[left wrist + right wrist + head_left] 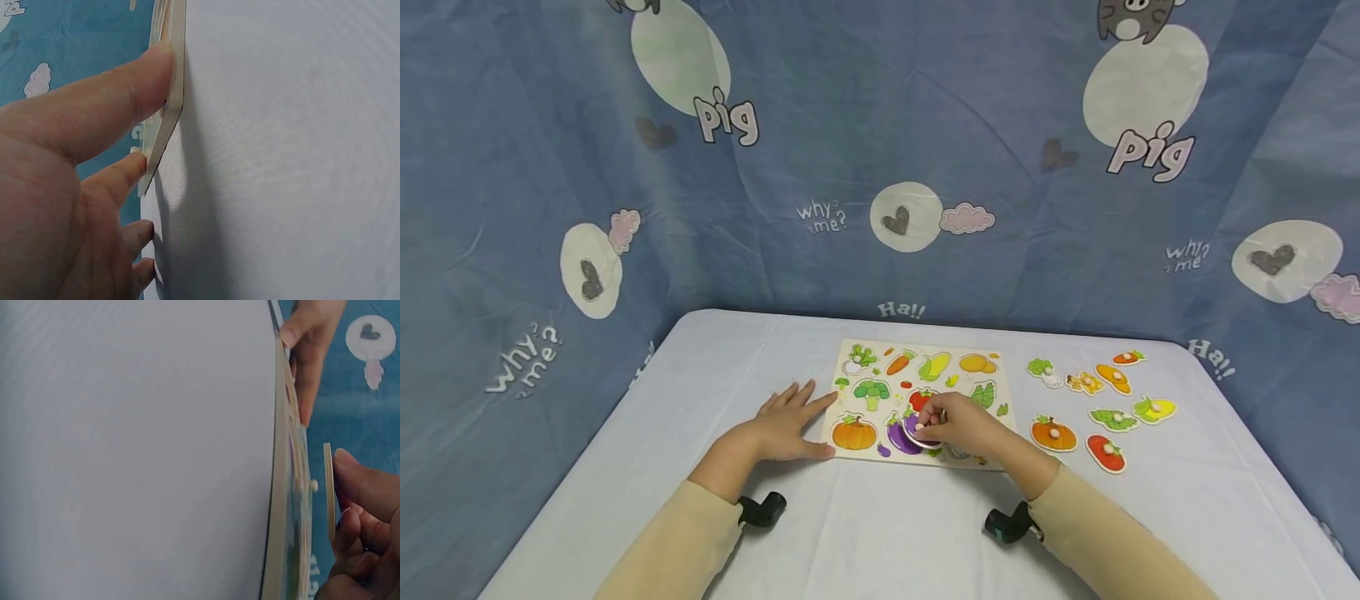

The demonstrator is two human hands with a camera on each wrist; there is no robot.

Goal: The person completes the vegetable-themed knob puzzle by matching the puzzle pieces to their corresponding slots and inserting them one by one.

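Observation:
A flat puzzle board printed with vegetables lies on the table. My left hand is spread at its left side, thumb and index finger touching the edge. The left wrist view shows the thumb against the board's side. Over the lower middle of the board, my right hand pinches a purple puzzle piece with a white rim, beside the printed eggplant. From the right wrist, this puzzle piece appears edge-on and apart from the board; its picture is mostly hidden.
Several knobbed vegetable pieces lie right of the board, among them a pumpkin, a tomato, a corn and a carrot. A white cloth covers the table. Behind it hangs a blue patterned curtain.

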